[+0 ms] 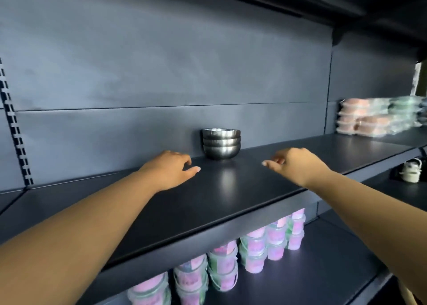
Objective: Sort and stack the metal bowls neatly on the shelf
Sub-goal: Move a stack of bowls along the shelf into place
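left hand [169, 167] loosely curled, right hand [293, 163] empty

I see 3 brushed-metal bowls [221, 144], dully glossy, on a smooth dark shelf [161, 212] with a satin sheen; clear glossy plastic tubs [221, 267] sit on the level below.

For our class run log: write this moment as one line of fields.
stage: bowls stacked | stack of three nested steel bowls at back of dark shelf | left hand empty, apart | right hand empty, apart
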A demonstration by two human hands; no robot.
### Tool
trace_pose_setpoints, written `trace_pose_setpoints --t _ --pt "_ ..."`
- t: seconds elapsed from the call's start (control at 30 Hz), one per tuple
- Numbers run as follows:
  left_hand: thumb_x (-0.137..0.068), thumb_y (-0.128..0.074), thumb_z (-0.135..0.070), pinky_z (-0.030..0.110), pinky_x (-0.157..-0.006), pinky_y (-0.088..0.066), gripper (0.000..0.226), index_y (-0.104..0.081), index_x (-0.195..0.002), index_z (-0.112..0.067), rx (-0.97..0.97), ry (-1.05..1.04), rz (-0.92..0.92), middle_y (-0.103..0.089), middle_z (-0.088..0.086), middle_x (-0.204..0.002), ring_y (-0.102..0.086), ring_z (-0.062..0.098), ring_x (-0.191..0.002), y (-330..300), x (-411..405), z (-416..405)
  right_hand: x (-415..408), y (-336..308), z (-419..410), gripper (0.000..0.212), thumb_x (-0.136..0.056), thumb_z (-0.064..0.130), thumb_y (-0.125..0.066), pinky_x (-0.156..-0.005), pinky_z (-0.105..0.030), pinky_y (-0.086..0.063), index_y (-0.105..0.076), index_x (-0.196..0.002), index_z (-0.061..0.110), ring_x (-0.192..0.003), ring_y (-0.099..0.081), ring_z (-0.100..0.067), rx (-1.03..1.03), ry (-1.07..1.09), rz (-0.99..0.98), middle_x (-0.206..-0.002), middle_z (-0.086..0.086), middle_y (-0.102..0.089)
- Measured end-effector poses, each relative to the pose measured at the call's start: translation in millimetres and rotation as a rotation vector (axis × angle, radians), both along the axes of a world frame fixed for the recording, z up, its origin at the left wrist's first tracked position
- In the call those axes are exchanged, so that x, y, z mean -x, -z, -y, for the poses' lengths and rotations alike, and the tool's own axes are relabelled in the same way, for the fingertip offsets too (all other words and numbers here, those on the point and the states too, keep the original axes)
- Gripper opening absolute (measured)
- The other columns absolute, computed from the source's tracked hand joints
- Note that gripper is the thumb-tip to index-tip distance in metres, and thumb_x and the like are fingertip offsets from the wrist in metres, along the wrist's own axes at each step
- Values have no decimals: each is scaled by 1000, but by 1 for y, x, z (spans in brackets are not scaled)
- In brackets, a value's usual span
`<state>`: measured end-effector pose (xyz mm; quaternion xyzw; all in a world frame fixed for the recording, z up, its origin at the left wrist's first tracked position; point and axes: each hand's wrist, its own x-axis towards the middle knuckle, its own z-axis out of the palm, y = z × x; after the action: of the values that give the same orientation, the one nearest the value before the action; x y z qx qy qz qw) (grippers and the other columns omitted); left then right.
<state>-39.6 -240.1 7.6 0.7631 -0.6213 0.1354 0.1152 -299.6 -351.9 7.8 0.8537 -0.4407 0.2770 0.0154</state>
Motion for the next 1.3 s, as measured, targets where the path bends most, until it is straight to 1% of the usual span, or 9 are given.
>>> trace_pose_setpoints --t 0.13,0.3,0.43,0.53,0.67,0.8,1.07,1.17,1.3 --pt "-90 -39 -54 30 -80 -41 40 -59 -106 -22 15 -100 -18 -60 1 -110 -49 17 -94 -2 -4 31 -22 3 55 43 -85 53 -50 -76 -32 -44 -64 -94 13 -98 -59 -28 -51 -87 63 -99 -8 -68" --pt "-89 -41 -55 29 -86 -42 42 -59 -109 -23 88 -211 -187 -61 -1 -113 -54 19 -105 0 -1 73 -64 2 121 47 -81 56 -53 -83 -34 -44 -61 -103 15 -105 -56 -26 -114 -240 142 -109 -6 -64" --pt "-86 -45 -57 26 -90 -36 45 -57 -110 -20 363 -292 -635 -59 0 -119 -52 18 -110 -6 4 118 -94 -3 176 72 -77 57 -59 -90 -30 -36 -44 -131 11 -122 -47 -26 -324 -379 398 -132 -9 -51" --pt "-87 -40 -58 38 -108 -32 49 -47 -120 -22 553 -252 -1043 -47 5 -137 -43 22 -126 -8 9 149 -113 2 204 83 -75 59 -58 -99 -28 -29 -30 -140 16 -132 -36 -21 -611 -532 514 -146 -3 -35" --pt "-88 -32 -62 40 -114 -20 66 -18 -146 -33 595 -192 -1308 -26 -11 -152 -25 17 -140 -3 23 186 -137 15 218 63 -71 55 -63 -101 -28 -36 -42 -125 29 -117 -49 -12 -812 -737 588 -134 7 -50" --pt "-89 -27 -63 42 -109 -35 61 -36 -139 -29 633 -54 -1508 -48 -2 -141 -49 18 -126 4 31 207 -150 19 214 60 -58 58 -68 -100 -43 -42 -47 -111 36 -112 -54 -13 -981 -792 662 -122 12 -57" --pt "-91 -25 -60 40 -105 -41 67 -37 -138 -14 744 -85 -1468 -52 9 -136 -53 23 -122 -15 30 146 -159 5 150 55 -52 59 -70 -86 -33 -45 -52 -98 37 -102 -58 -7 -996 -878 751 -108 19 -61" --pt "-91 -24 -60 39 -103 -42 69 -40 -136 -10 791 -126 -1435 -53 10 -134 -53 24 -121 -30 28 86 -169 -11 94 50 -57 61 -69 -83 -34 -45 -52 -96 35 -98 -58 -10 -954 -921 739 -103 18 -61" --pt "-89 -24 -63 41 -104 -42 74 -38 -138 -9 857 -228 -1352 -51 10 -136 -52 25 -122 -37 15 -32 -190 -18 -20 62 -42 68 -65 -76 -34 -48 -51 -91 33 -83 -62 -13 -947 -999 725 -98 15 -62"
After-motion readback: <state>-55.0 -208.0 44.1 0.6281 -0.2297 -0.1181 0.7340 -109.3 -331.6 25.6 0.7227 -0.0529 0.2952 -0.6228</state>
